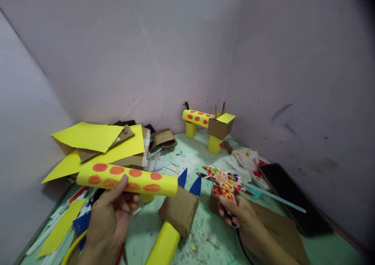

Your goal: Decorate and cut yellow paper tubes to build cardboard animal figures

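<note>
The left hand (113, 214) is holding a yellow tube (137, 181) with red spots above the worktop (140, 241), its grip pinching the tube between thumb and fingers. The tube's right end is overlapping a corner of a cardboard box (179, 210) in this view — I cannot tell whether they are touching. Two blue spikes (195, 186) are rising from the box, and a yellow leg (164, 243) is extending from its near side. The right hand (243, 214) is wrapping its grip round the handle of a flowered glue gun (224, 183), with a pale stick (278, 198) poking out behind. A spotted figure (197, 118) is standing at the back — yellow sheets (88, 134) are lying left, a phone (290, 194) right.
</note>
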`<state>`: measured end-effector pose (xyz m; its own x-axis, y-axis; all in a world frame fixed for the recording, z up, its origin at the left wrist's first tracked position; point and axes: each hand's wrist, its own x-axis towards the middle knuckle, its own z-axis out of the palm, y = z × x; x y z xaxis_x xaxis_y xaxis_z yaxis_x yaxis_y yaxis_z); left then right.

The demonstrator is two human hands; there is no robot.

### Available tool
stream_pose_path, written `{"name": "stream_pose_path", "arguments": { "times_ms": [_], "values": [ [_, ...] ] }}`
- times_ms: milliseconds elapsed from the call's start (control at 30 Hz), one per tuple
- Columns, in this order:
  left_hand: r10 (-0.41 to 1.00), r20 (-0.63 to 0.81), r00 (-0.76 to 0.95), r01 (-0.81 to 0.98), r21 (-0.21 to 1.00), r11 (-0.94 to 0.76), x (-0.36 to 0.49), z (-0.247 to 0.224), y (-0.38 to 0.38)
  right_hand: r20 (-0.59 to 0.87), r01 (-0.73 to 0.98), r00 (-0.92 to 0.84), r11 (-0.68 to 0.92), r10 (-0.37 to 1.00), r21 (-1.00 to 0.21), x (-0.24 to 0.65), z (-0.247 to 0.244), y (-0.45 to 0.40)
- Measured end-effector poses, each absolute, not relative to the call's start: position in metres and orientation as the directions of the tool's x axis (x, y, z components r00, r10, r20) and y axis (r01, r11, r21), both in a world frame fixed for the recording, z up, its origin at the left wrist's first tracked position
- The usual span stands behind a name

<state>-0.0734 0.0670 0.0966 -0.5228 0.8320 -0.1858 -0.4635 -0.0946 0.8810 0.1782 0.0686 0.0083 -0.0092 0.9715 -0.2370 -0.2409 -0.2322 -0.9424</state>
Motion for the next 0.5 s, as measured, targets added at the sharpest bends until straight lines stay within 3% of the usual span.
{"name": "stream_pose_path", "arguments": {
  "times_ms": [200,500],
  "values": [
    [0.809,-0.233,-0.540,-0.481,0.874,-0.070,-0.083,0.094,0.074,-0.286,-0.356,-0.087,-0.298,0.954,-0.886,0.182,0.004,0.075],
    [0.772,-0.255,-0.582,-0.482,0.873,-0.075,-0.082,0.103,0.071,-0.303,-0.327,0.062,-0.267,0.951,-0.906,0.192,-0.004,0.090]
  ]
}}
